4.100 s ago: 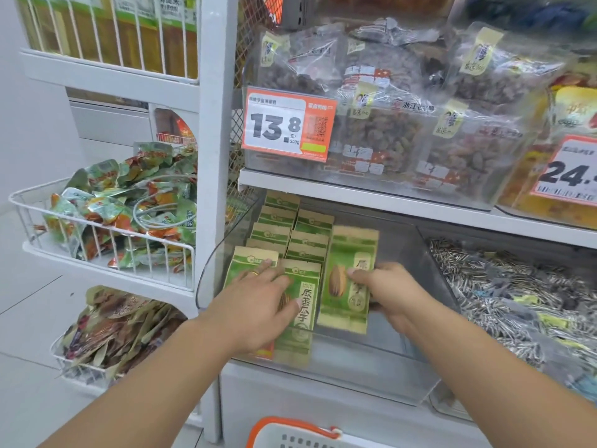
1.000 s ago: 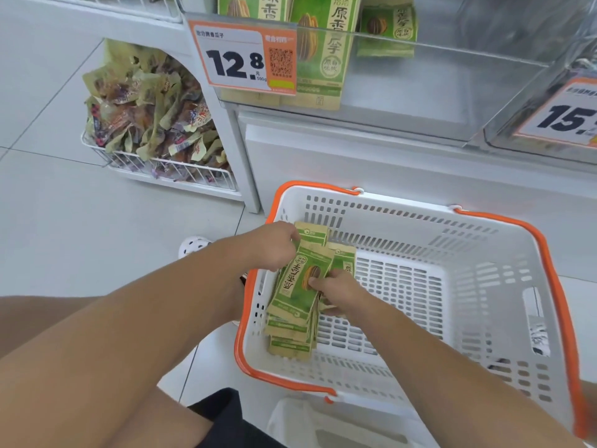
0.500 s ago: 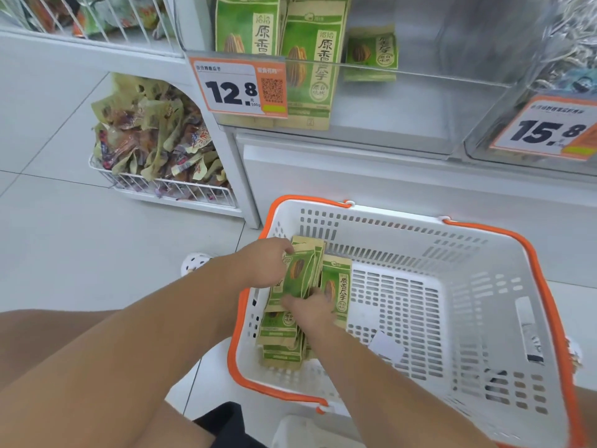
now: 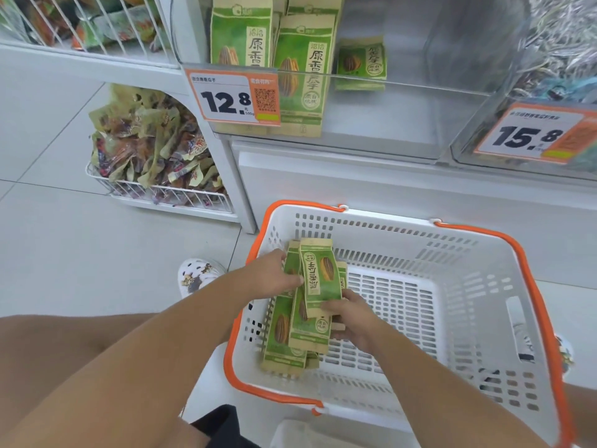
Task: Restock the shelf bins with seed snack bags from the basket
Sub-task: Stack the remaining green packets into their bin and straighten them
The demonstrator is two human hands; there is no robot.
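Observation:
A white basket with an orange rim (image 4: 468, 273) stands on the floor below the shelf. Several green seed snack bags (image 4: 318, 279) lean in a stack against its left wall. My left hand (image 4: 274, 276) grips the stack from the left side. My right hand (image 4: 349, 315) holds the bags from the lower right, fingers curled round their edges. The front bag is raised, its lower end hidden by my right hand. Above, the clear shelf bin (image 4: 403, 101) holds more of the same green bags (image 4: 300, 59) standing at its left end.
A 12.8 price tag (image 4: 232, 97) hangs on the bin front, a 15.8 tag (image 4: 533, 134) on the neighbouring bin. A wire rack of mixed snack packets (image 4: 151, 147) stands at the left by the floor. My shoe (image 4: 198, 274) is beside the basket.
Earlier both hands were arranging bags in the shelf bin; now they are down in the basket. Over the last second they have gathered the stack and tilted the front bags upward.

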